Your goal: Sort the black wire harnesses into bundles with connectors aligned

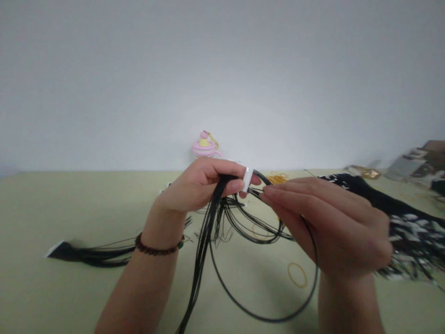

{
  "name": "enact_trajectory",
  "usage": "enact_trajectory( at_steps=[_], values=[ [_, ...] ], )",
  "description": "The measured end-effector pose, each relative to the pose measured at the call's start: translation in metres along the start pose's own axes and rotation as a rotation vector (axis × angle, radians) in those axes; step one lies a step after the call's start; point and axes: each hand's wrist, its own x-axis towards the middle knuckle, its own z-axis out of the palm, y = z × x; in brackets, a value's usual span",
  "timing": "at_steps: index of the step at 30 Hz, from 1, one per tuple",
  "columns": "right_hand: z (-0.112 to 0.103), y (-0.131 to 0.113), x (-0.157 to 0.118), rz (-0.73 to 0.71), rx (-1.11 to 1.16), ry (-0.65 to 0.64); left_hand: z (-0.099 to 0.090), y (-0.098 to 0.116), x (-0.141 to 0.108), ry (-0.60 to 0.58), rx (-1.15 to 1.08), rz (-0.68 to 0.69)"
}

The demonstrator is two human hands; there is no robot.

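My left hand [205,183] is closed around a bundle of thin black wires [201,260] and a white connector [247,179] at their end. The wires hang down below the fingers. From the connector's right side more black wires come out. My right hand [333,218] pinches a black wire [257,190] just right of the connector, fingertips pressed together. One wire makes a large loop [271,320] below both hands. Behind them, several coiled black wires [253,239] hang or lie; which of these are held I cannot tell.
On the green table [31,213] lies a wire bundle [93,257] at left. A black heap with white connectors [406,232] lies right, yellow rubber bands [277,178] behind, one loose band [297,275] nearer. A pink toy [204,147] stands by the wall.
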Motion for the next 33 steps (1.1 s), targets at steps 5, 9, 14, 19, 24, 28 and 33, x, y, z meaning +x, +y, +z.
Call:
enact_trajectory(
  at_steps=[5,9,14,19,24,28,33],
  values=[
    [0.0008,-0.0044,0.0002,0.141,0.105,0.013,0.0022,-0.0019,-0.0015,0.036,-0.047,0.001],
    [0.0017,-0.007,-0.0017,0.212,0.128,0.022,0.0025,-0.0028,-0.0015,0.038,-0.051,0.01],
    [0.0032,-0.0084,-0.0013,0.195,0.095,0.023,0.0032,-0.0023,-0.0013,0.059,-0.046,0.049],
    [0.0036,-0.0081,-0.0003,0.201,0.084,0.009,0.0028,-0.004,-0.0012,0.047,-0.073,0.025],
    [0.0043,-0.0059,-0.0018,0.209,0.154,0.031,0.0012,-0.0047,-0.0006,0.038,-0.056,-0.008],
    [0.0057,-0.0062,-0.0019,0.213,0.156,0.062,0.0016,-0.0043,-0.0004,0.038,-0.041,-0.002],
    [0.0057,-0.0058,-0.0018,0.194,0.113,0.033,0.0022,-0.0011,-0.0002,0.029,-0.011,0.061]
  ],
)
